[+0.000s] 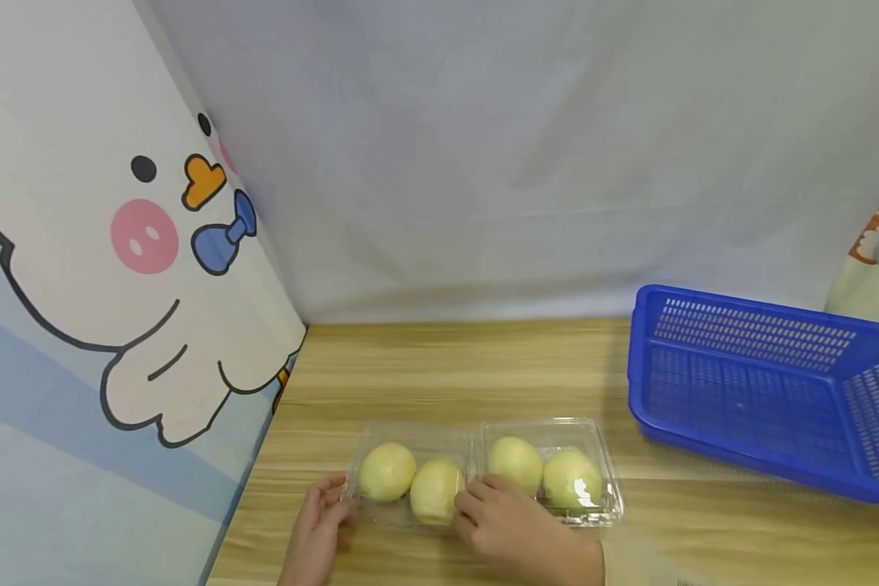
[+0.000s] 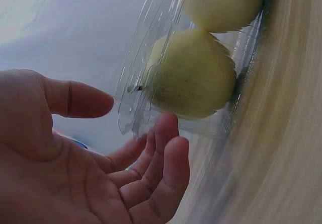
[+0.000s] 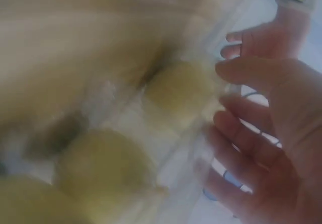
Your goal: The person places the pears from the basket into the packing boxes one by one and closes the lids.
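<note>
A clear plastic clamshell box point(image 1: 474, 436) lies near the table's front edge and holds several pale yellow-green round fruits point(image 1: 387, 470). My left hand point(image 1: 331, 503) is at the box's left corner. In the left wrist view the left hand point(image 2: 137, 133) is spread, fingers relaxed, its fingertips at the clear box edge point(image 2: 132, 100) beside a fruit point(image 2: 193, 75). My right hand point(image 1: 474, 500) rests on the box's front middle, fingers by the second fruit point(image 1: 436, 488). The right wrist view is blurred; the right hand point(image 3: 221, 100) shows straight fingers next to a fruit point(image 3: 176, 90).
The box lies on a wooden table point(image 1: 447, 366). A blue plastic basket point(image 1: 762, 382) with perforated walls stands at the right. A cloth with a cartoon duck point(image 1: 117, 244) hangs along the left side, and a pale curtain closes the back.
</note>
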Available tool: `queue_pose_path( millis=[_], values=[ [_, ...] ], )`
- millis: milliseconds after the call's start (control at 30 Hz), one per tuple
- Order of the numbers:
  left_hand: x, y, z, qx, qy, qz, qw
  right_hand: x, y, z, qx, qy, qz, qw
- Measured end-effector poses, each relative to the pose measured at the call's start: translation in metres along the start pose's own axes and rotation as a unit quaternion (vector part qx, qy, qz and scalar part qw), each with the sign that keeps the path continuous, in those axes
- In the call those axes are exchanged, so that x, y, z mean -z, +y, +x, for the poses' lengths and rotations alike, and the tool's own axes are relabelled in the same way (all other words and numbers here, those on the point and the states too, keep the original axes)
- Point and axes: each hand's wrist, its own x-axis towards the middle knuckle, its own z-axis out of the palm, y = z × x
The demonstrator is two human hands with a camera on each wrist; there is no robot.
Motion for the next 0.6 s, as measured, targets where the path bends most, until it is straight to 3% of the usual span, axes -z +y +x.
queue_pose_path(
  millis=[200, 600],
  values=[
    [0.005, -0.003, 0.001, 0.005, -0.028, -0.008, 0.9996, -0.011, -0.008, -0.005, -0.004, 0.038, -0.059, 0.998],
    [0.003, -0.005, 0.004, -0.012, -0.021, -0.027, 0.9993, -0.014, -0.01, -0.009, -0.002, 0.022, -0.064, 0.998]
  ],
)
